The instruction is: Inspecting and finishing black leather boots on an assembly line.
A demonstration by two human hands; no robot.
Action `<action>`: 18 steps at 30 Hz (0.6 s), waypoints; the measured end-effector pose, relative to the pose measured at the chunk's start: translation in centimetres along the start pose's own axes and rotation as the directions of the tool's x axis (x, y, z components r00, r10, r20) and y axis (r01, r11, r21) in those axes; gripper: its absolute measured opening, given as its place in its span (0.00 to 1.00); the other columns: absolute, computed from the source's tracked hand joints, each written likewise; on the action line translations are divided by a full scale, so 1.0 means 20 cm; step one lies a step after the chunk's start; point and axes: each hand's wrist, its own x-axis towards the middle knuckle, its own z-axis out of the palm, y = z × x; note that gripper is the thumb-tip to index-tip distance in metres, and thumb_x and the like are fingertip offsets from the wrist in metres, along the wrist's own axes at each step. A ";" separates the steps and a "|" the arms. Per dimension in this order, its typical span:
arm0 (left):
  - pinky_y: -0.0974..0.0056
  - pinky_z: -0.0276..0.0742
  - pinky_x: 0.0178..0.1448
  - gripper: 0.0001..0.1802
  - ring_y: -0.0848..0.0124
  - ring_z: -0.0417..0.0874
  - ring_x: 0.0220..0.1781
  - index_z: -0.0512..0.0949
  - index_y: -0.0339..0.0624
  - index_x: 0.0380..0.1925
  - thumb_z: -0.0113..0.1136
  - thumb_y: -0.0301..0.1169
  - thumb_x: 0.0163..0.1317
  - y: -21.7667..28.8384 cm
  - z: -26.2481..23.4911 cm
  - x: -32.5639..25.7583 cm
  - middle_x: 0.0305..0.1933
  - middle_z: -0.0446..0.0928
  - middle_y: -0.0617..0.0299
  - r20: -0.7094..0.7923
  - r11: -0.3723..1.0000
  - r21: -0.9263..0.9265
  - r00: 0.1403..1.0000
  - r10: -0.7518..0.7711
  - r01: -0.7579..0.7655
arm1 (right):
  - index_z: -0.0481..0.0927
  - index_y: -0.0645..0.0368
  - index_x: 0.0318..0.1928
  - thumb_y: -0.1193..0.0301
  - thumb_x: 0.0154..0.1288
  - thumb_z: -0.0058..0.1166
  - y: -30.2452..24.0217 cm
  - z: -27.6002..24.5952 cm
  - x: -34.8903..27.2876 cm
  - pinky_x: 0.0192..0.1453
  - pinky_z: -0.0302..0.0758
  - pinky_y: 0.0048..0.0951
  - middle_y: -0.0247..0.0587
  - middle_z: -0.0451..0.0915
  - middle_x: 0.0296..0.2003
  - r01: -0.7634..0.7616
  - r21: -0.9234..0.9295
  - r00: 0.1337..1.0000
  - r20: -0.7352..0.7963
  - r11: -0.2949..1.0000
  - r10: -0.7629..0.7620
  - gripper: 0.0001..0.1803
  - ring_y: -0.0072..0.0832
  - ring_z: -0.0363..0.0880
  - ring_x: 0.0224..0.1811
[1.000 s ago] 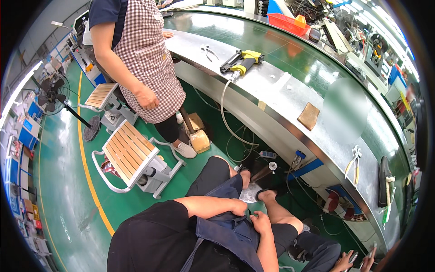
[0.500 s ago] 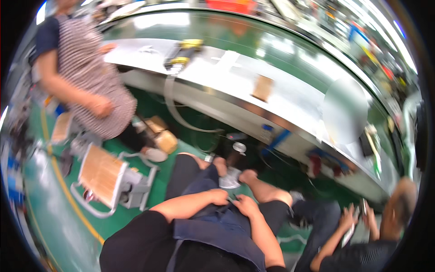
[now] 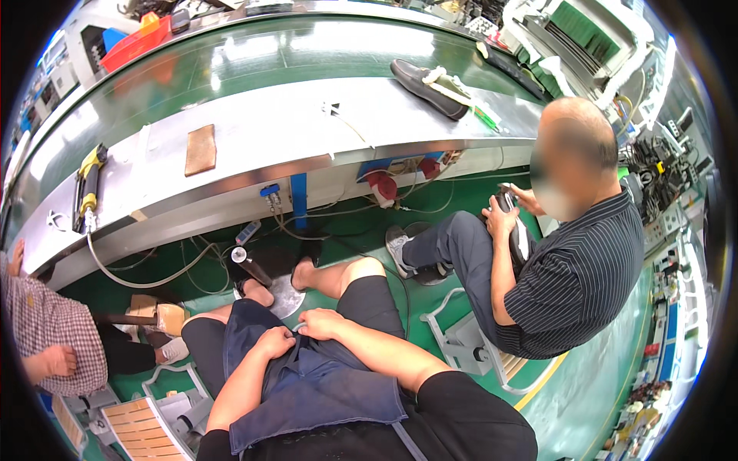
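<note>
My left hand (image 3: 274,342) and my right hand (image 3: 319,323) rest close together over my lap, fingers bent and closed. Folds of my dark blue apron (image 3: 315,403) bunch up beneath them. A small pale bit shows between the fingertips, too small to name. Whatever the fingers grip is mostly hidden. Both hands are well below the metal bench (image 3: 265,115) in front of me. On that bench lie a brown rectangular pad (image 3: 201,150), a yellow and black hand tool (image 3: 91,180) with a hose, and a dark shoe (image 3: 427,88).
At my right a seated co-worker (image 3: 569,269) holds a dark shoe with a pale sole (image 3: 521,242). Another person in a checked apron (image 3: 54,330) is at the left edge. Slatted stools (image 3: 142,430) stand behind. A dark bottle-like cylinder (image 3: 250,267) stands near my feet.
My view has swung to the right, so the bench things sit farther left and the seated co-worker shows more fully. My hands stay together over my lap.
</note>
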 end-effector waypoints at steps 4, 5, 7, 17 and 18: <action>0.54 0.80 0.58 0.20 0.53 0.87 0.50 0.86 0.40 0.42 0.66 0.42 0.56 0.00 -0.01 -0.01 0.44 0.87 0.47 0.004 0.998 -0.044 0.999 -0.048 0.048 | 0.79 0.53 0.61 0.56 0.68 0.57 -0.02 -0.03 -0.02 0.65 0.75 0.46 0.51 0.83 0.56 -0.002 0.005 1.000 0.001 1.000 0.002 0.25 0.46 0.80 0.61; 0.54 0.80 0.58 0.20 0.54 0.87 0.50 0.86 0.39 0.42 0.67 0.42 0.56 0.01 -0.01 -0.01 0.44 0.87 0.47 0.004 0.997 -0.041 0.998 -0.058 0.058 | 0.79 0.53 0.61 0.56 0.68 0.57 -0.02 -0.02 -0.02 0.65 0.75 0.46 0.51 0.83 0.56 -0.005 0.008 1.000 -0.001 1.000 0.005 0.25 0.46 0.80 0.61; 0.55 0.80 0.58 0.20 0.54 0.88 0.50 0.86 0.39 0.42 0.67 0.42 0.56 0.01 -0.01 -0.01 0.44 0.87 0.47 0.011 0.997 -0.046 0.998 -0.062 0.062 | 0.80 0.53 0.61 0.56 0.68 0.58 -0.01 -0.02 -0.01 0.65 0.75 0.46 0.52 0.83 0.56 0.012 0.005 1.000 -0.007 1.000 -0.012 0.25 0.46 0.80 0.61; 0.58 0.82 0.52 0.17 0.59 0.89 0.44 0.85 0.37 0.42 0.68 0.36 0.57 0.03 -0.02 -0.02 0.40 0.87 0.49 -0.012 0.998 -0.037 0.999 -0.044 0.043 | 0.80 0.53 0.61 0.57 0.68 0.58 0.00 0.00 0.00 0.64 0.75 0.45 0.52 0.83 0.55 0.009 0.017 0.999 -0.039 1.000 -0.008 0.24 0.46 0.80 0.61; 0.58 0.82 0.52 0.17 0.59 0.89 0.44 0.85 0.37 0.42 0.68 0.36 0.57 0.03 -0.02 -0.02 0.40 0.87 0.49 -0.007 0.999 -0.035 0.999 -0.041 0.041 | 0.80 0.54 0.60 0.57 0.68 0.58 0.00 0.00 0.00 0.64 0.75 0.45 0.52 0.83 0.55 0.009 0.018 1.000 -0.030 1.000 -0.009 0.24 0.46 0.80 0.61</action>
